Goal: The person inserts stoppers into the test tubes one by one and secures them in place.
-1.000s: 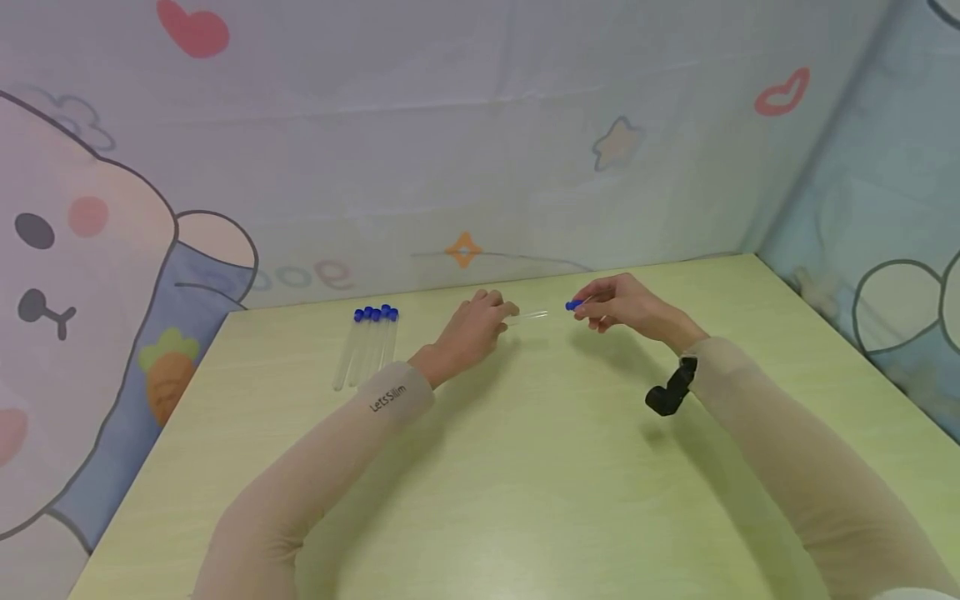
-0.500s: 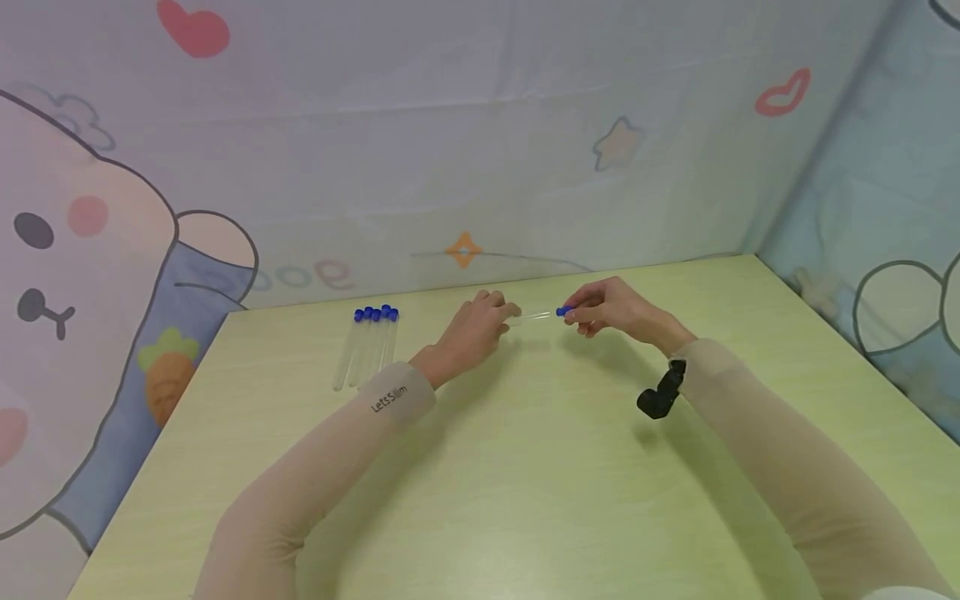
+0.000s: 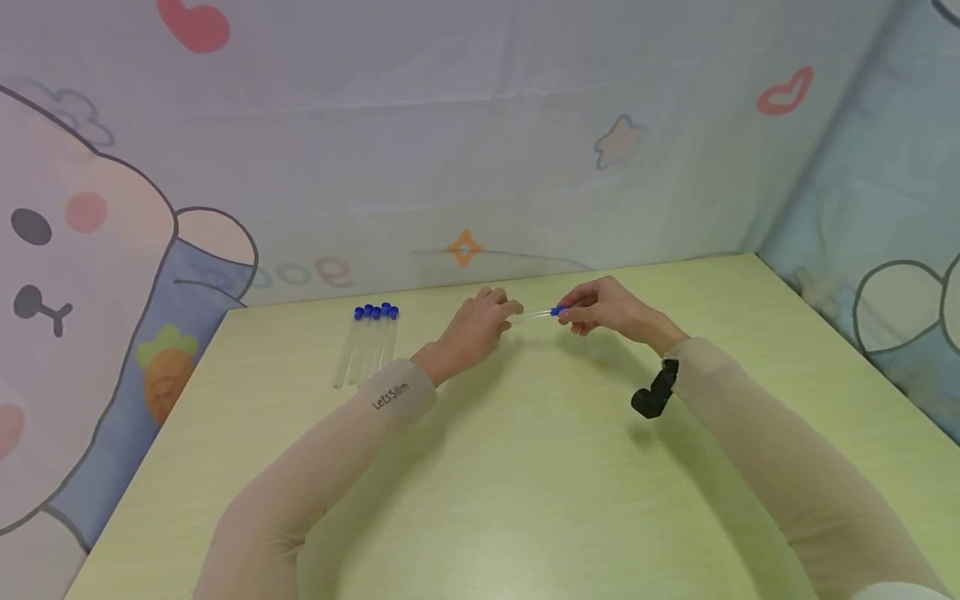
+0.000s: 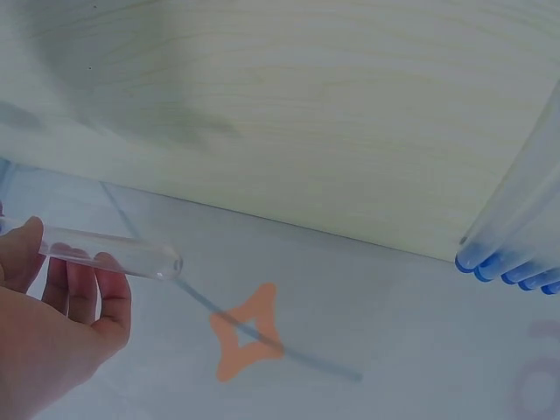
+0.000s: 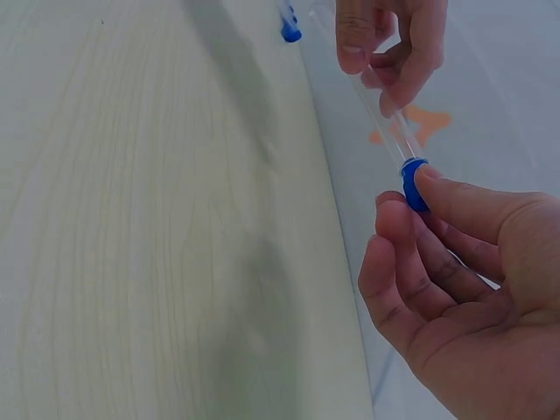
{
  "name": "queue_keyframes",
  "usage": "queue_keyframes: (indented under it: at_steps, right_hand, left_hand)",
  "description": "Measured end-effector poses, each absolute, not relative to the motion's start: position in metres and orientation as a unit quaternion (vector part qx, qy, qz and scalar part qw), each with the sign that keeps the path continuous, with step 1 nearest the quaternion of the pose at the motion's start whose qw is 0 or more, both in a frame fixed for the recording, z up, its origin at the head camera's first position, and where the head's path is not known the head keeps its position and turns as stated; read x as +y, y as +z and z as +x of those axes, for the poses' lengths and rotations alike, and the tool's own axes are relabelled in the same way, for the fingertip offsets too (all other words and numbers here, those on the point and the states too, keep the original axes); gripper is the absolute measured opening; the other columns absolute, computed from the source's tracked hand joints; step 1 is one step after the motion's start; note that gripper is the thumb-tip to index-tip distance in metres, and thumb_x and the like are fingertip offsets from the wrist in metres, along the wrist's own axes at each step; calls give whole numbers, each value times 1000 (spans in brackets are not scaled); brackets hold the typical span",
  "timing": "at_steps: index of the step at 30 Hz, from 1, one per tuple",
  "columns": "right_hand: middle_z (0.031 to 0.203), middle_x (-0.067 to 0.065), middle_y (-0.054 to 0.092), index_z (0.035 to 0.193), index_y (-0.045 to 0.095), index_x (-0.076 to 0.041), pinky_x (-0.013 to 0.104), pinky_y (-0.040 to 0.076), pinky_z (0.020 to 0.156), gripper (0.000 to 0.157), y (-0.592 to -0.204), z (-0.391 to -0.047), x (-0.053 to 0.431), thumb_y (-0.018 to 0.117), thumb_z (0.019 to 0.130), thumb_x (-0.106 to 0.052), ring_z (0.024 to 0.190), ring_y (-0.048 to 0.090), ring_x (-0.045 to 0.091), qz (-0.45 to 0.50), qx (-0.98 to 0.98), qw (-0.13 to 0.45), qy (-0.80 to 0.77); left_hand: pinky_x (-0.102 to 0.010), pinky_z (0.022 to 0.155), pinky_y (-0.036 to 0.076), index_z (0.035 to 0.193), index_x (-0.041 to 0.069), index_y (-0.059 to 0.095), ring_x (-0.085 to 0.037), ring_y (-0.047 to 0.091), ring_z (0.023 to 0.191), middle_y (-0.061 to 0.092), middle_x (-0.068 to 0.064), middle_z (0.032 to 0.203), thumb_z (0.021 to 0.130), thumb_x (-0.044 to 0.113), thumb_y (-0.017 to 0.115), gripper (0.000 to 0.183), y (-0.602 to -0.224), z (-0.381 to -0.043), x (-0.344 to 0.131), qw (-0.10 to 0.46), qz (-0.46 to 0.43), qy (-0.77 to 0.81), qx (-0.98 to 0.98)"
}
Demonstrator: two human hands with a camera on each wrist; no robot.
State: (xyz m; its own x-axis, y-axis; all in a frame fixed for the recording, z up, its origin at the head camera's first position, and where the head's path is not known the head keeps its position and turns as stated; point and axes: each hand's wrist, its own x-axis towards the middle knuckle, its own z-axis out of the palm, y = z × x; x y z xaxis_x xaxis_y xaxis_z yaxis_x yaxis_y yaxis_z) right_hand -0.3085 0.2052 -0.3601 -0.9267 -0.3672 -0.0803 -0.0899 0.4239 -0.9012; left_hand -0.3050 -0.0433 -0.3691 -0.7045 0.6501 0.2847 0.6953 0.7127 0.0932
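Above the far part of the table my left hand (image 3: 476, 323) pinches a clear test tube (image 4: 131, 254) between thumb and fingers. The tube lies nearly level, its rounded closed end pointing left and its mouth pointing right. Between the thumb and fingers of my right hand (image 5: 490, 262) is a blue cap (image 5: 414, 184), right at the mouth of the tube. In the head view the cap (image 3: 557, 310) meets the tube's right end. My left fingers hide the middle of the tube.
Several blue-capped test tubes (image 3: 367, 350) lie side by side on the pale wooden table (image 3: 525, 483), left of my left hand. A printed cloth backdrop (image 3: 450, 125) rises behind the table's far edge. A black wrist camera (image 3: 656, 392) hangs at my right sleeve.
My right hand has moved left with the blue cap, closing the gap to the tube's mouth. The left hand and its tube have hardly moved.
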Motion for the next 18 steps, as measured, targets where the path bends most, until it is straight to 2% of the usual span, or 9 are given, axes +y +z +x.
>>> queue_keyframes:
  at_steps: [6,12,15,18]
  right_hand:
    - [83,0,70,112,62,10,41,58,79,26,-361,-308,203,61,93,-8,73,66,20,-141,828,131,-526]
    - [84,2,71,112,61,13,48,56,85,27,-362,-309,202,60,94,-6,79,69,22,-147,821,124,-538]
    - [84,2,71,113,60,15,52,54,88,28,-362,-308,201,60,94,-5,82,70,24,-154,819,119,-540]
    - [83,2,71,114,59,16,50,54,87,29,-362,-307,201,60,94,-5,79,70,21,-158,819,114,-540]
  left_hand:
    - [-31,70,40,123,10,64,-22,47,89,60,-7,100,94,5,60,30,-368,-304,-44,117,-368,-101,-917]
    - [-38,80,52,122,9,64,-26,63,93,70,-9,103,93,3,59,29,-368,-308,-43,114,-375,-98,-915]
    - [-37,77,54,120,7,65,-26,67,90,72,-9,100,93,0,58,29,-368,-309,-43,118,-383,-106,-910]
    - [-35,73,54,120,6,65,-25,68,89,73,-9,99,92,-2,58,30,-367,-309,-43,116,-385,-114,-908]
